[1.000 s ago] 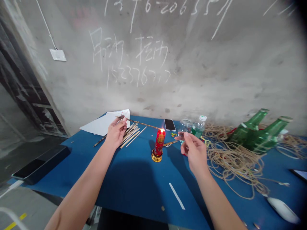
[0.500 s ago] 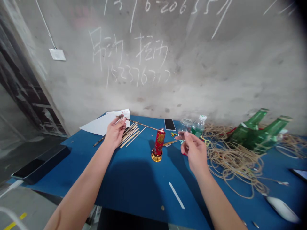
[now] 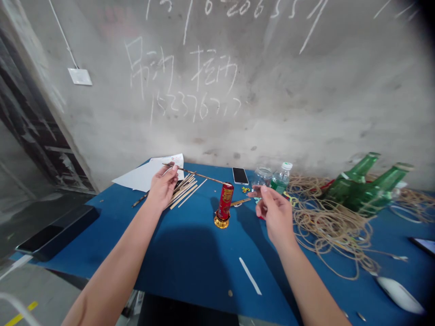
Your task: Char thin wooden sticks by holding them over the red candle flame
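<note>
My left hand point(image 3: 164, 186) pinches a thin, dark-mottled stick point(image 3: 204, 175) between thumb and fingers. The stick slants down to the right, its far end at the top of a red candle point(image 3: 225, 203) with gold markings. Upright on a gold base point(image 3: 221, 222), the candle shows a pale spot at its top; whether it burns is hard to tell. To the candle's right, my right hand point(image 3: 274, 209) hovers with fingers apart and partly curled, holding nothing visible. Beside my left hand lie several pale wooden sticks point(image 3: 185, 192) on the blue table point(image 3: 190, 258).
White papers point(image 3: 132, 175) and a phone point(image 3: 240, 176) lie towards the wall. A glass jar point(image 3: 263, 174), a clear bottle point(image 3: 281, 178), tangled twine point(image 3: 326, 231) and green bottles point(image 3: 380, 188) occupy the right. A black box point(image 3: 61, 231) sits left; a white strip point(image 3: 250, 276) lies in front.
The small bright flame seen at the candle's top earlier is no longer distinct. Both hands and the stick have barely moved.
</note>
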The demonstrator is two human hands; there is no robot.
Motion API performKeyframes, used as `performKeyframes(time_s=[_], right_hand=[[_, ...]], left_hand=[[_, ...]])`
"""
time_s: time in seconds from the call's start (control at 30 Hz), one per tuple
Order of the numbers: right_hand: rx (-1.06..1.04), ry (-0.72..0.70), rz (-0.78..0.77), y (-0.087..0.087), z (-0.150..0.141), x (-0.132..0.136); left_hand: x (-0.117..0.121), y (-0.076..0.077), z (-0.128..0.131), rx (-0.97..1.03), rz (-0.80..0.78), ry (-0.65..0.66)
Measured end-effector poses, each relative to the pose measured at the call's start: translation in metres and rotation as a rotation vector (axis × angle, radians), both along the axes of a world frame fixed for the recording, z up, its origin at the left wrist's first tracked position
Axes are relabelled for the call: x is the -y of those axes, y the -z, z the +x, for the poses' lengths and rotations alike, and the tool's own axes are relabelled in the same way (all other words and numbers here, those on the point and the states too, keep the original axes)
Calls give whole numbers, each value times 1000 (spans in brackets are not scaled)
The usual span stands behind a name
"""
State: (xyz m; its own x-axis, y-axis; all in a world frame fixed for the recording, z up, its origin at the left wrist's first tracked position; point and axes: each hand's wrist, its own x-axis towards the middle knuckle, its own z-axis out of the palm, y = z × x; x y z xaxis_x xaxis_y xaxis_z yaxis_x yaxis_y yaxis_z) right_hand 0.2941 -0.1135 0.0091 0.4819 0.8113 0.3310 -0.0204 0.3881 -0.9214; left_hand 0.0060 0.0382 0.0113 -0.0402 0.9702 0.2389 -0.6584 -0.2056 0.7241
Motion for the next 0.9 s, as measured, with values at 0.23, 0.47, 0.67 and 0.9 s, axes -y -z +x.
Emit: performKeyframes(time_s=[0.23, 0.47, 0.67, 0.9], right_hand=[[-1, -5, -1, -1, -1, 0], [-10, -9, -1, -1, 0, 1], [-8, -11, -13, -1, 1, 1], [-33, -22, -15, 1, 2, 0]], left_hand=[[1, -1, 0, 16, -25, 7], [1, -2, 1, 22, -46, 5], [2, -3, 1, 22, -42, 16], [5, -4, 3, 40, -60, 4]])
